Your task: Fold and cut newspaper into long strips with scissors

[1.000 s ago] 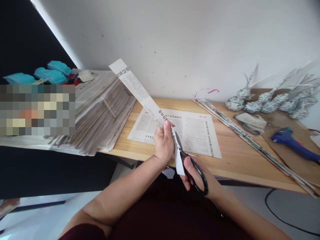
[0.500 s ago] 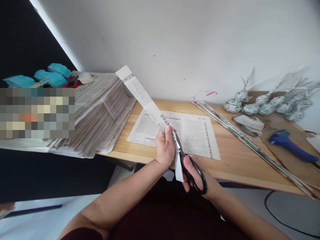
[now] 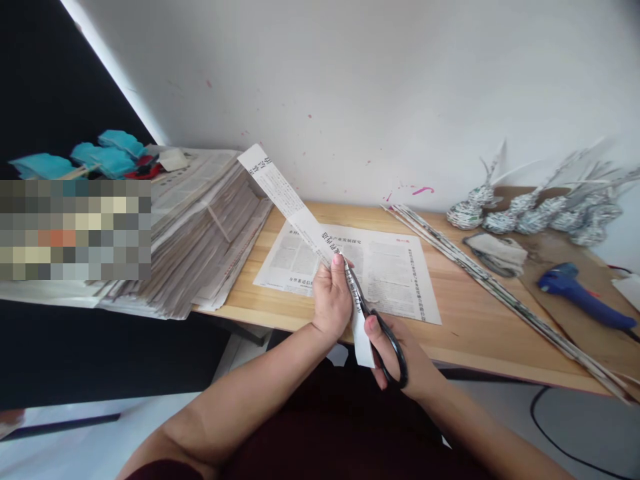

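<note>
Between thumb and fingers, my left hand [image 3: 333, 293] pinches a long newspaper strip [image 3: 286, 192]. One end of the strip slants up to the left, and its white lower end hangs down beside the scissors. My right hand [image 3: 395, 347] holds black-handled scissors [image 3: 399, 357] through the finger loops. Their blades lie along the strip, with the tips close to my left thumb. Whether the blades have paper between them is hard to see. Beneath both hands a flat newspaper sheet [image 3: 395, 273] lies on the wooden table.
A tall newspaper stack [image 3: 200, 233] stands at left with blue wrapped pieces [image 3: 107, 160] on it. Rolled paper sticks [image 3: 480, 273] run diagonally at right. Beyond them are a blue glue gun [image 3: 585, 293], a cloth glove [image 3: 497, 252] and several woven paper gourd shapes [image 3: 530, 210].
The scissors have shut further, their handles drawing together as the blades moved up along the strip. My left hand keeps its hold in nearly the same place.
</note>
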Demonstrator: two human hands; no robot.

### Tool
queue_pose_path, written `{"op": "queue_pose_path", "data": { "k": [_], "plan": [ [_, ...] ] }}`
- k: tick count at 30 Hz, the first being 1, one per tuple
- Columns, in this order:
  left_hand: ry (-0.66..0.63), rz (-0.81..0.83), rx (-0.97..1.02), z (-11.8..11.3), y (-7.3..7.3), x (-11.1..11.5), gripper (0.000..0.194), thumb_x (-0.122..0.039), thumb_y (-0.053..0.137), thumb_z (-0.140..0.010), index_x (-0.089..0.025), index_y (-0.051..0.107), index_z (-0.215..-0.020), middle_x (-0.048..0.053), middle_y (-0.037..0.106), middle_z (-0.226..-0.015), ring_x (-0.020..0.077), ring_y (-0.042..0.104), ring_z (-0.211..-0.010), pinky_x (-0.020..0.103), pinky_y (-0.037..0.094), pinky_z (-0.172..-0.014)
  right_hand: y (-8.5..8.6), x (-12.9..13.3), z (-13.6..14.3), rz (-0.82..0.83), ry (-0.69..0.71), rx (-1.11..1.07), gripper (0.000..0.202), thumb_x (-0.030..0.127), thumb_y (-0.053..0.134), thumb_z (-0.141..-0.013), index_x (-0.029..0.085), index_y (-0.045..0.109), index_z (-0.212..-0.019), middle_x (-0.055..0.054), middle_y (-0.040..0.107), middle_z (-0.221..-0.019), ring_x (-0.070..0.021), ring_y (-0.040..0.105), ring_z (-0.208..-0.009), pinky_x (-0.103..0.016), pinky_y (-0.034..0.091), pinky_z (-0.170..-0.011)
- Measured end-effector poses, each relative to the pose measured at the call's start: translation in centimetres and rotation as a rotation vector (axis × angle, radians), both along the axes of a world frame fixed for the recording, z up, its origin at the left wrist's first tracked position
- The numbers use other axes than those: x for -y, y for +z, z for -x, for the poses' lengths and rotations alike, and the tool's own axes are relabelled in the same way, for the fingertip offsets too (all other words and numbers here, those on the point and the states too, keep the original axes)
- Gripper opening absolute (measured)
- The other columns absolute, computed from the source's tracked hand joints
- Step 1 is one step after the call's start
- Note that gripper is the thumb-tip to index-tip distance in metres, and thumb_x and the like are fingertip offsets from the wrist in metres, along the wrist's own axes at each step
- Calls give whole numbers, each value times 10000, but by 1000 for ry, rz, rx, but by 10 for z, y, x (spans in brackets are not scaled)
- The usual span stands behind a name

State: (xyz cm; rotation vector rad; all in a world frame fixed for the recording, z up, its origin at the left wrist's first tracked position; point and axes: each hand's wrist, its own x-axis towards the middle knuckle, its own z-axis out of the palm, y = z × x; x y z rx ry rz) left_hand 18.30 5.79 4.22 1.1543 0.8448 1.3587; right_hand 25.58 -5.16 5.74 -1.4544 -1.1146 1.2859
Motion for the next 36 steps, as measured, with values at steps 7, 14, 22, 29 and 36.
{"op": "queue_pose_path", "data": {
  "k": [7,14,22,29,36],
  "plan": [
    [-86,79,201,17,9,-16,386,-596,608,-919,-223,703,-899,3,590,-746,125,516,-655,270,429,-618,4,8,-20,32,95,-5,545,732,599,-860,199,541,-756,72,491,-469,-63,427,-320,-196,270,-352],
    [-26,46,242,26,27,-40,383,-576,626,-917,-217,647,-784,-14,525,-686,104,478,-616,246,413,-603,2,18,-26,75,178,33,606,801,517,-860,197,570,-873,33,539,-558,-106,489,-386,-232,343,-382],
    [-38,44,180,21,21,-34,450,-648,648,-865,-228,540,-748,-45,498,-599,91,443,-510,245,374,-494,9,13,-19,-117,156,129,588,785,485,-885,224,597,-748,-38,586,-693,-231,590,-763,-349,527,-690],
    [-25,83,208,20,26,-33,440,-655,641,-865,-237,527,-789,-64,512,-524,80,421,-424,224,330,-413,8,15,-16,-35,187,83,609,814,480,-865,223,573,-750,-7,529,-607,-185,530,-604,-312,479,-565],
    [-58,39,174,18,24,-33,410,-630,616,-897,-240,530,-803,-70,507,-513,80,412,-409,228,321,-399,18,14,-16,-80,173,123,570,775,504,-881,235,567,-711,-27,569,-674,-226,568,-728,-343,493,-680]
  ]
}}
